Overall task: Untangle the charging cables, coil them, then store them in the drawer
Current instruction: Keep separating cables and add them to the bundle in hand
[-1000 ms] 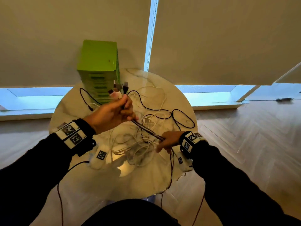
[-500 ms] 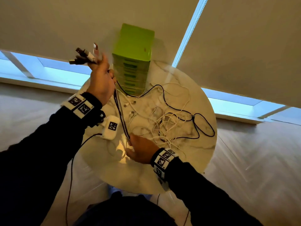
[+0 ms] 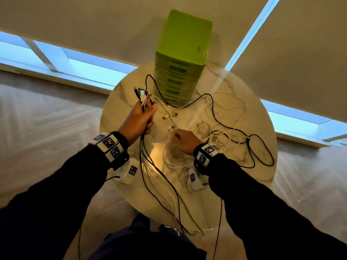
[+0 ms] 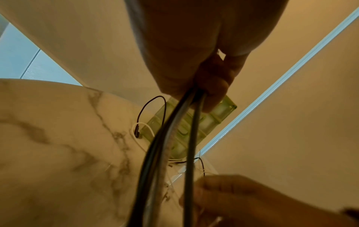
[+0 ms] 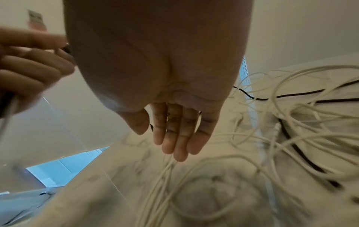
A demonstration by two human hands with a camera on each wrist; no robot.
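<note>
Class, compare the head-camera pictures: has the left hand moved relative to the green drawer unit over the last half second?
Yes. The left hand dropped from beside the top of the green drawer unit to near its base, gripping the cable ends.

light: dim warm, cool blue daylight from window strips point(image 3: 97, 72) | glare: bright patch on table point(image 3: 157, 162) between both hands | blur: cables point(image 4: 155, 153) below left hand point(image 4: 194, 53) smeared; tangle beside right hand point(image 5: 174, 115) soft | edges: wide-angle bending
</note>
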